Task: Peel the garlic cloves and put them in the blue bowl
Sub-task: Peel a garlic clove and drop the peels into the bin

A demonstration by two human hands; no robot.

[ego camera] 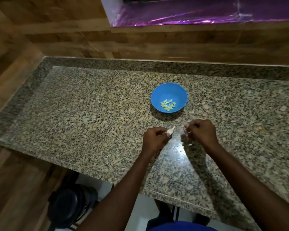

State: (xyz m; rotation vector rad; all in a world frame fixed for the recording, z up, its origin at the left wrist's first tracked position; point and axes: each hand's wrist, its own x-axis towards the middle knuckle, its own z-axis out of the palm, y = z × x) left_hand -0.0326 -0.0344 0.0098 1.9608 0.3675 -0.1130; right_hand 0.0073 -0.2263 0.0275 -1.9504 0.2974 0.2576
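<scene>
A blue bowl [169, 90] stands on the speckled granite counter [90, 114] and holds several pale peeled garlic cloves [168, 105]. Just in front of the bowl, my left hand [155, 139] pinches a whitish garlic clove [171, 130] between thumb and fingertips. My right hand [202, 132] is a short gap to the right, fingers closed on a thin pale scrap that looks like garlic skin [185, 133]. A small pale piece [189, 144] lies on the counter under my right hand.
A wooden wall rises behind and to the left of the counter. A purple shiny ledge [198, 15] runs above the back wall. A dark round stool [68, 207] stands on the floor below the counter's front edge.
</scene>
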